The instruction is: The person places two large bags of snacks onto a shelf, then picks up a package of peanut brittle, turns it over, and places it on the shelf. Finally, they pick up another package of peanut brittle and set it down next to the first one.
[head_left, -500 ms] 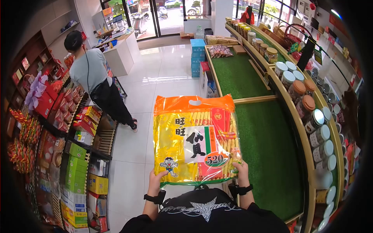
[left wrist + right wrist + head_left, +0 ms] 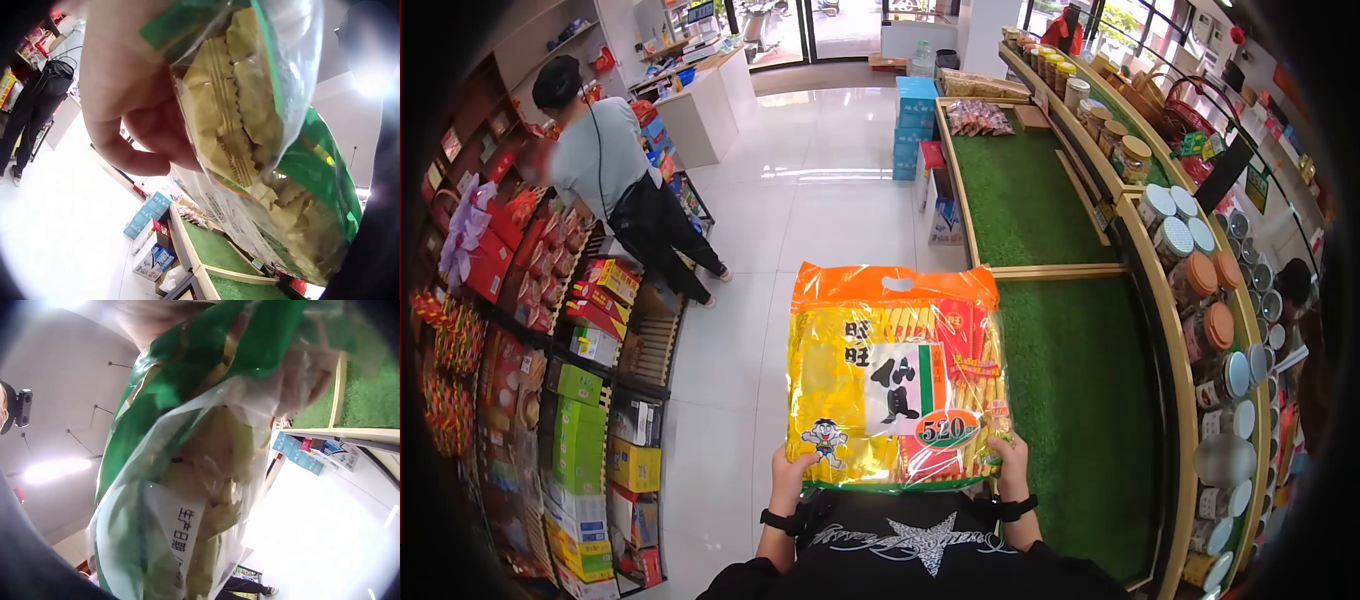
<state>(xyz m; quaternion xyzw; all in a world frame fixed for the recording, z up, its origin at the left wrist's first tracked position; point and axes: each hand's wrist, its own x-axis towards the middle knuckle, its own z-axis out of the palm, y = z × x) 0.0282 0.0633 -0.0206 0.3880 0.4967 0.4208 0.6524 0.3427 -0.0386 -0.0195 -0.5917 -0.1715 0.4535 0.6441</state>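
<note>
from my screen i see the big snack bag [image 2: 897,390] in front of the black shirt [image 2: 915,540] with a star on it. my left hand [image 2: 791,478] pinches the bag's low left corner, thumb on the front, fingers curled behind. my right hand [image 2: 1009,466] pinches the low right corner. the green mat [image 2: 1090,420] is on the right. a person [image 2: 615,165] stands by the shelves [image 2: 580,385] on the left.
</note>
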